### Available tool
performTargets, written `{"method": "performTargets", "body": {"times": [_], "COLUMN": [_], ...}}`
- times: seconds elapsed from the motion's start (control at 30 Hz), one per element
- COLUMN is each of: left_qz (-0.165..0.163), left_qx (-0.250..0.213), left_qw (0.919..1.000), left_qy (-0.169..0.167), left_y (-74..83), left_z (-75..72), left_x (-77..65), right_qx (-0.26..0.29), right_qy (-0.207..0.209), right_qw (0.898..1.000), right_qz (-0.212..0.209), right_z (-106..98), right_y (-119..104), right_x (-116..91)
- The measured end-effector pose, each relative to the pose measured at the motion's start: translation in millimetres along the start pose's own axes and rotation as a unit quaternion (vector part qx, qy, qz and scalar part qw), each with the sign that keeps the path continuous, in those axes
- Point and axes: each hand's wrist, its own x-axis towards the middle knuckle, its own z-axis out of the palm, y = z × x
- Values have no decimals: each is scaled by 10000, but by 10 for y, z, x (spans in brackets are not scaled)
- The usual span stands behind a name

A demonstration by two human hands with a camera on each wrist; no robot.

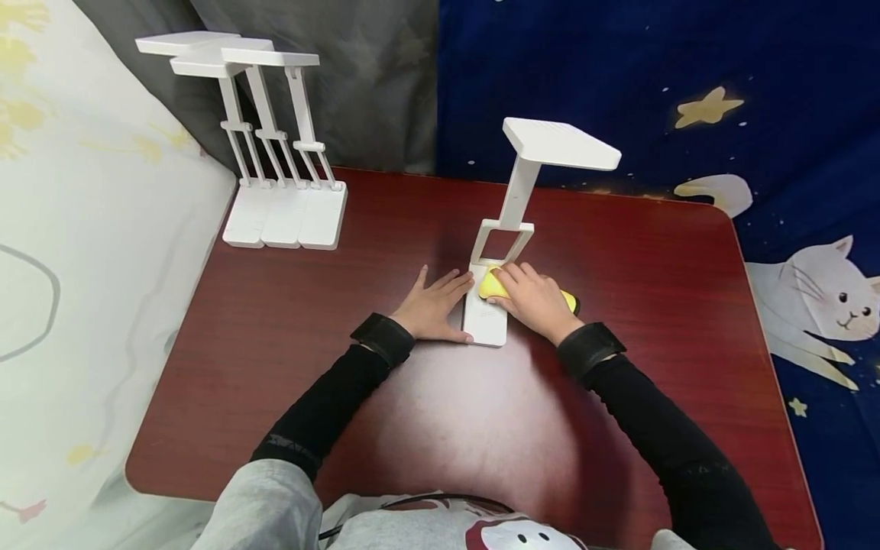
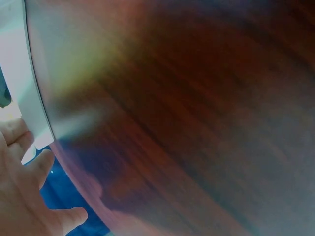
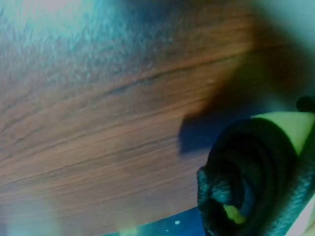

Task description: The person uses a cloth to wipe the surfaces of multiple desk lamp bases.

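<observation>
A white folding desk lamp (image 1: 519,191) stands upright at the middle of the table, its flat head raised on a hinged arm. My left hand (image 1: 431,309) lies spread at the left side of the lamp base (image 1: 486,328), with fingertips and thumb at its edge. In the left wrist view these fingers (image 2: 44,167) reach toward a white lamp part. My right hand (image 1: 539,302) holds a folded yellow and black cloth (image 1: 490,284) on the upper part of the base. Its dark curled end (image 3: 251,142) shows in the right wrist view; the palm covers its middle.
Three similar white lamps (image 1: 285,218) stand side by side at the back left of the reddish-brown table (image 1: 653,305). Behind the table hang a grey curtain (image 1: 371,84) and a blue patterned cloth (image 1: 584,69). A white patterned sheet (image 1: 89,229) borders the left side.
</observation>
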Motion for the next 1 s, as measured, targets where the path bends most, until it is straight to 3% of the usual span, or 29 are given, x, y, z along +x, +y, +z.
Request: {"method": "performTargets", "body": {"times": [0.77,0.9,1.0], "left_qz": [-17,10,39], "left_qx": [-29,-114,-138], "left_qw": [10000,9999,9997], "left_qy": [72,100,172], "left_y": [-15,-27,-39], "left_z": [-17,4,24], "left_x": [-9,0,11], "right_qx": [642,440,327], "right_qy": [208,294,563], "right_qw": [9931,9862,9830], "right_qz": [-954,-1569,-1717], "right_z": [-37,-115,-218], "right_y": [-337,-293,-217], "right_x": [-552,-554,-403]}}
